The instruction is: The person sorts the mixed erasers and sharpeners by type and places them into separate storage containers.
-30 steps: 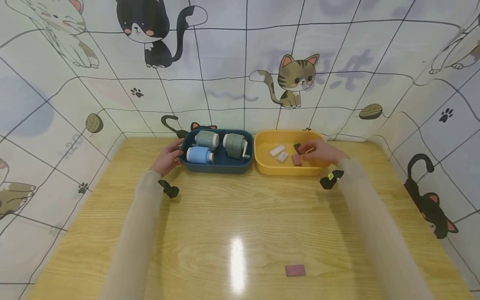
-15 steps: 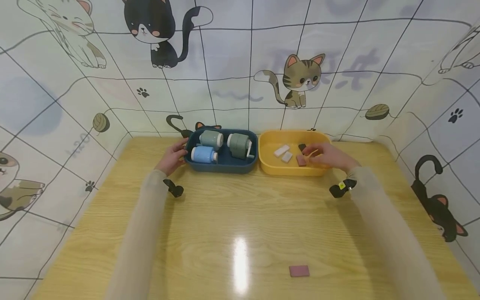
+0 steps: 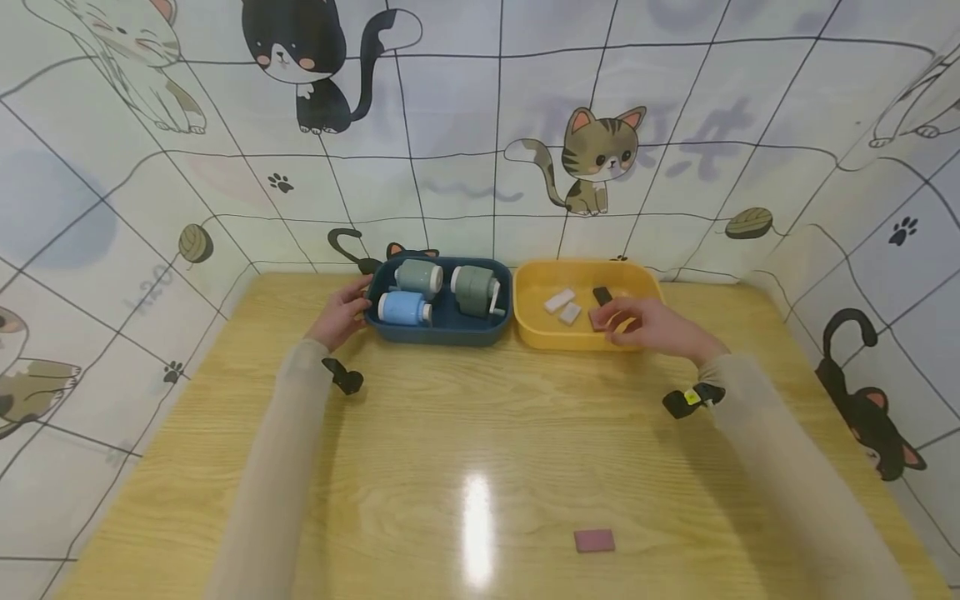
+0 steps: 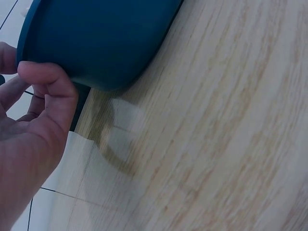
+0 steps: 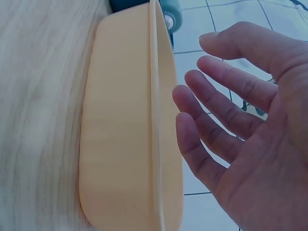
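My left hand (image 3: pixel 339 315) pinches the left rim of a dark blue bin (image 3: pixel 442 336); the left wrist view has the thumb (image 4: pixel 45 74) on the outer wall. Inside lie a light blue crank pencil sharpener (image 3: pixel 402 308), a grey-green one (image 3: pixel 418 277) and a dark green one (image 3: pixel 476 292) with a white crank. My right hand (image 3: pixel 660 327) hovers over the near right part of a yellow bin (image 3: pixel 540 337). Its fingers are spread and loosely bent, holding nothing in the right wrist view. Two white erasers (image 3: pixel 558 300), a black one (image 3: pixel 602 296) and a partly hidden pink one (image 3: pixel 597 319) lie in this bin.
Both bins stand side by side at the back of a wooden table (image 3: pixel 420 433), close to a cat-patterned backdrop (image 3: pixel 450 125). A flat pink eraser (image 3: pixel 594 541) lies near the front of the table.
My right hand has drawn back from the black eraser toward the near right, uncovering more of it and covering part of the pink one. My left hand stays at the blue bin's rim.
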Available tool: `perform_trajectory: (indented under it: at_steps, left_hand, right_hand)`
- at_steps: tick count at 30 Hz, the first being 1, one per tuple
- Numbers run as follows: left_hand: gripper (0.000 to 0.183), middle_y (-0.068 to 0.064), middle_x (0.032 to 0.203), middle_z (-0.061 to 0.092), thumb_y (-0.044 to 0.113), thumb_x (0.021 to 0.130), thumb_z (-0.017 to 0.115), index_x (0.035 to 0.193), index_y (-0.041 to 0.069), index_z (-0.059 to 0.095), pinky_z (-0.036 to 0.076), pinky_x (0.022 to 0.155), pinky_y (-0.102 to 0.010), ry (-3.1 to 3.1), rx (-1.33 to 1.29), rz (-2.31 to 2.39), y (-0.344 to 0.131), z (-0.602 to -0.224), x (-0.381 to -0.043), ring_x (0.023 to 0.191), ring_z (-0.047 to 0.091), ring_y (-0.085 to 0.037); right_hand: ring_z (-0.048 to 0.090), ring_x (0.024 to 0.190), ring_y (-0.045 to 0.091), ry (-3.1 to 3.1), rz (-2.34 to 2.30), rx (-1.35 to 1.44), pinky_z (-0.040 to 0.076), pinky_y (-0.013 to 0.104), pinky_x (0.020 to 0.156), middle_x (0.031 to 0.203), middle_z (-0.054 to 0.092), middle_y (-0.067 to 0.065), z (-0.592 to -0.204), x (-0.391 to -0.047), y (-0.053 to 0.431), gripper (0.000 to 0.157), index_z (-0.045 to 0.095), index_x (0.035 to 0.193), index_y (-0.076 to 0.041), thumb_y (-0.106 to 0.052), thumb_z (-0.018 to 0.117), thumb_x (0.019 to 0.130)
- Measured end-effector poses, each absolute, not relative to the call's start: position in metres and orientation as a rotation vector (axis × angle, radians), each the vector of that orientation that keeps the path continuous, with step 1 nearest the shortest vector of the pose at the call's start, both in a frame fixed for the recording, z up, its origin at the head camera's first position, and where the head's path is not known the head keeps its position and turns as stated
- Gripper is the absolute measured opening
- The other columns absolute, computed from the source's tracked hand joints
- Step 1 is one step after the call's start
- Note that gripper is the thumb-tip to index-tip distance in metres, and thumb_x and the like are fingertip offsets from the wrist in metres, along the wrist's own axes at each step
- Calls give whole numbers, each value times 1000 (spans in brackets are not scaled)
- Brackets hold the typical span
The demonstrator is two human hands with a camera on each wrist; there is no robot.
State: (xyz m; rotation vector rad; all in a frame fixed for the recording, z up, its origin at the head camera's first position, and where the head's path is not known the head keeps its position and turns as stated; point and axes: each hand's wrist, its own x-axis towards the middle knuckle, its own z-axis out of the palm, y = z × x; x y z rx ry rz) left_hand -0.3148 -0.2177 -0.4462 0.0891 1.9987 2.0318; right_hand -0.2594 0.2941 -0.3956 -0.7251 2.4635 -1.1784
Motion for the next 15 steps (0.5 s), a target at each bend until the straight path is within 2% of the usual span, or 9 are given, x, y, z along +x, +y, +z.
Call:
perform_trajectory:
  at_steps: [5, 11, 15]
  left_hand:
    - [56, -8, 113, 41, -4, 99, 37, 153, 2, 22, 42, 69, -27, 2001, 91, 2027, -218, -446, -315, 83, 46, -12]
    - [57, -8, 114, 40, -4, 99, 36, 153, 3, 22, 41, 67, -27, 1993, 78, 2040, -219, -450, -317, 83, 46, -12]
    - [56, -8, 114, 41, -4, 99, 36, 153, 5, 24, 42, 65, -24, 1984, 62, 2069, -221, -460, -324, 82, 46, -12]
  right_hand:
    - [56, 101, 28, 2474, -1181, -753, 48, 36, 82, 114, 61, 16, -400, -251, 292, 31, 61, 118, 0, -5, 68, 89]
    - [58, 98, 24, 2447, -1176, -772, 49, 40, 84, 110, 61, 17, -407, -233, 290, 27, 62, 115, -1, -2, 68, 88]
    - [58, 99, 29, 2400, -1146, -798, 49, 41, 85, 110, 61, 17, -411, -217, 288, 28, 62, 118, -3, -4, 67, 90]
